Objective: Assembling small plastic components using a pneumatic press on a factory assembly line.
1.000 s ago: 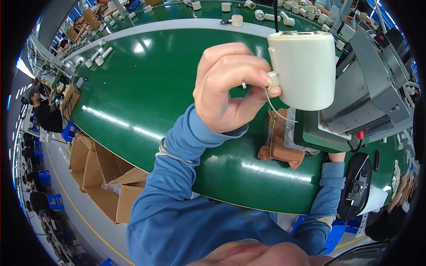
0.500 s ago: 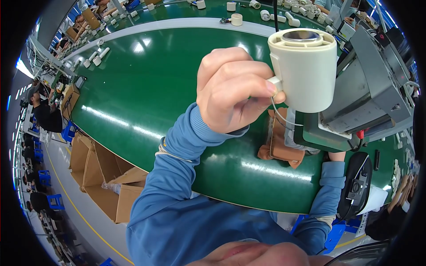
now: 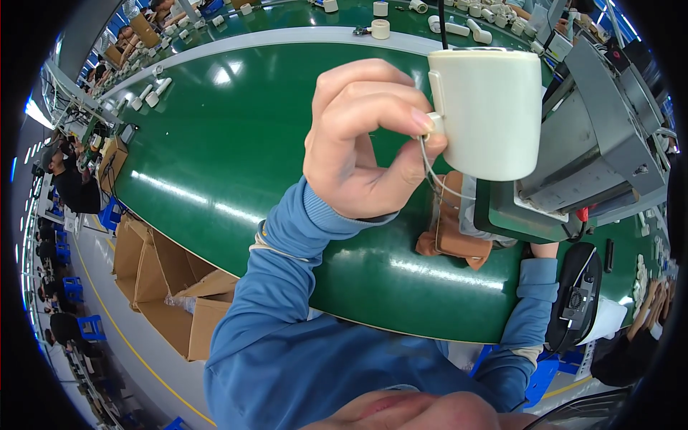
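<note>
My left hand (image 3: 369, 136) is closed, thumb and finger pinching a small white stub on the side of a cream plastic cylinder-shaped housing (image 3: 487, 118). The housing is held up above the table, near a grey metal machine (image 3: 598, 136), its smooth side wall facing me and its top seen almost edge-on. A thin grey wire (image 3: 448, 192) loops down from the pinching fingers. Of my right hand (image 3: 543, 251) only the wrist end shows; the machine's dark green base (image 3: 519, 211) hides the fingers. A brown cloth-like wrap (image 3: 459, 247) lies beside that base.
The green table (image 3: 236, 143) curves around me. Cream plastic parts (image 3: 153, 97) lie at its far left, others beyond a pale rail (image 3: 287, 37). A black case (image 3: 575, 297) sits right of my right forearm. Open cardboard boxes (image 3: 168, 287) stand on the floor at left.
The housing has tipped, so the silver disc and ribbed rim on its top no longer show. My left hand has shifted slightly left and rotated. My right forearm stays in place.
</note>
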The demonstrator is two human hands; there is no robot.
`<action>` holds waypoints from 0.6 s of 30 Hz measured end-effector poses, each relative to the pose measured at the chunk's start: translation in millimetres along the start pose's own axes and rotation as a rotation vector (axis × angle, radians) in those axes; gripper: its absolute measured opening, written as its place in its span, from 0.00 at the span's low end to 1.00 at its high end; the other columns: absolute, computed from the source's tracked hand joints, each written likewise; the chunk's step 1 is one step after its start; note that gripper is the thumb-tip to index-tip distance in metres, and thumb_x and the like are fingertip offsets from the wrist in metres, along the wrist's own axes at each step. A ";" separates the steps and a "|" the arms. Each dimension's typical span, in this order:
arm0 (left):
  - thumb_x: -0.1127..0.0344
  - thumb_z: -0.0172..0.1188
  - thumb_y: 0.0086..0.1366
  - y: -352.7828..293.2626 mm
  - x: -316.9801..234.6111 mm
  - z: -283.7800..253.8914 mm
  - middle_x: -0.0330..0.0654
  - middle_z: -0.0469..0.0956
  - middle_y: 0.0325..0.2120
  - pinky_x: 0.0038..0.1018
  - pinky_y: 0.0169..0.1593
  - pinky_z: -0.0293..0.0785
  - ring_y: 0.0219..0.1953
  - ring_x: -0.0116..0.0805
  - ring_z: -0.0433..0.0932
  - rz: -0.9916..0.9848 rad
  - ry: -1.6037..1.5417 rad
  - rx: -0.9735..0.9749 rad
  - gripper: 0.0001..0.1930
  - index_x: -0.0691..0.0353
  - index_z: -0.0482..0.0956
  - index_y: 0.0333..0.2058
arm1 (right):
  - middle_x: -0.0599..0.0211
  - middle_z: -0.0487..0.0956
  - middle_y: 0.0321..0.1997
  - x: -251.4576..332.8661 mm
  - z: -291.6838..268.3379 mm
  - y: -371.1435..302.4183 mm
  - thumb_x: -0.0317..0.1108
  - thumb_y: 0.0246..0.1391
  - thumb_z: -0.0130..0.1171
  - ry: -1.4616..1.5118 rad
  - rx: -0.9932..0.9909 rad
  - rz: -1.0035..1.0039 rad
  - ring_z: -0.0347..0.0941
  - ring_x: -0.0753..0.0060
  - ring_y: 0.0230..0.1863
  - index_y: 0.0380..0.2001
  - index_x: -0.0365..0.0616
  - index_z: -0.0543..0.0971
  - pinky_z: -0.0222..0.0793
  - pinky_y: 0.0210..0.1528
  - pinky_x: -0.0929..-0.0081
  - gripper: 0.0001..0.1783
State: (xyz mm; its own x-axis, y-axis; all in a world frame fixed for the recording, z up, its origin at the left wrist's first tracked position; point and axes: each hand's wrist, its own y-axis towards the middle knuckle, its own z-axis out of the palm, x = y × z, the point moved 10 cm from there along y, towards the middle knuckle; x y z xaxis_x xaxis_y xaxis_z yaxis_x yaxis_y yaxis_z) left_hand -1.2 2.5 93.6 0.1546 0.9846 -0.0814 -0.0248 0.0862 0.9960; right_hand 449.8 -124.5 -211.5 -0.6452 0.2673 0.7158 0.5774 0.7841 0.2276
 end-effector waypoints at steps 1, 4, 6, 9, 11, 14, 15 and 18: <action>0.76 0.65 0.46 0.0 0.3 -1.2 0.37 0.77 0.27 0.25 0.43 0.69 0.38 0.32 0.69 0.001 -0.035 -0.019 0.14 0.56 0.73 0.33 | 0.55 0.74 0.52 -0.7 0.4 0.1 0.36 0.52 0.54 0.002 0.001 0.002 0.70 0.58 0.51 0.51 0.37 0.72 0.63 0.54 0.68 0.23; 0.77 0.65 0.47 -0.3 2.6 -5.2 0.38 0.77 0.27 0.25 0.44 0.69 0.40 0.34 0.70 0.003 -0.138 -0.078 0.14 0.58 0.73 0.33 | 0.55 0.74 0.53 -2.0 1.3 1.3 0.36 0.52 0.54 0.009 0.004 0.008 0.70 0.58 0.51 0.51 0.36 0.72 0.63 0.55 0.68 0.23; 0.77 0.65 0.47 -0.2 3.0 -5.0 0.39 0.77 0.27 0.26 0.44 0.70 0.39 0.34 0.70 0.015 -0.143 -0.079 0.14 0.59 0.73 0.33 | 0.54 0.73 0.53 -2.9 2.6 3.0 0.36 0.52 0.54 0.014 0.006 0.012 0.70 0.58 0.51 0.51 0.36 0.71 0.63 0.55 0.68 0.24; 0.77 0.65 0.47 0.1 1.9 -5.2 0.40 0.77 0.28 0.26 0.43 0.70 0.39 0.36 0.71 0.052 -0.161 -0.082 0.14 0.60 0.73 0.33 | 0.54 0.73 0.53 -5.0 3.1 2.8 0.36 0.52 0.54 0.020 0.009 0.016 0.70 0.58 0.52 0.52 0.36 0.71 0.63 0.55 0.69 0.24; 0.77 0.65 0.47 0.2 8.7 -4.8 0.40 0.77 0.28 0.26 0.42 0.70 0.38 0.35 0.71 0.002 -0.162 -0.102 0.13 0.61 0.74 0.33 | 0.54 0.73 0.53 -5.8 1.8 1.6 0.37 0.53 0.53 0.020 0.009 0.023 0.69 0.58 0.52 0.52 0.36 0.71 0.63 0.55 0.69 0.24; 0.77 0.65 0.46 -1.1 29.6 -4.6 0.40 0.76 0.29 0.26 0.40 0.71 0.35 0.35 0.72 -0.148 -0.168 -0.159 0.13 0.62 0.75 0.33 | 0.54 0.73 0.53 -6.1 2.7 4.8 0.37 0.53 0.53 0.012 0.007 0.036 0.69 0.58 0.52 0.52 0.36 0.70 0.62 0.56 0.69 0.25; 0.77 0.65 0.45 -2.8 40.2 0.6 0.40 0.76 0.29 0.26 0.38 0.71 0.32 0.33 0.72 -0.149 -0.119 -0.129 0.13 0.63 0.75 0.32 | 0.54 0.73 0.53 -6.3 2.1 4.2 0.37 0.53 0.53 0.004 0.003 0.043 0.69 0.58 0.52 0.52 0.36 0.70 0.62 0.56 0.69 0.25; 0.76 0.64 0.46 -12.7 70.2 9.9 0.39 0.75 0.27 0.24 0.35 0.70 0.29 0.31 0.71 -0.192 0.031 -0.073 0.10 0.63 0.76 0.30 | 0.54 0.73 0.53 1.3 5.8 6.3 0.36 0.53 0.53 -0.025 0.023 0.004 0.70 0.58 0.51 0.52 0.36 0.71 0.63 0.55 0.69 0.24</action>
State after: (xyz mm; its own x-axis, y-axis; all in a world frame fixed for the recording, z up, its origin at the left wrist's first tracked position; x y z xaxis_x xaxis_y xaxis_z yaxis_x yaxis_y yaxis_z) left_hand 19.8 69.1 75.6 0.1328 0.9532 -0.2715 -0.0699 0.2822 0.9568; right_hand 449.7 -116.0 -213.0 -0.6552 0.2841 0.7000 0.5684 0.7957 0.2091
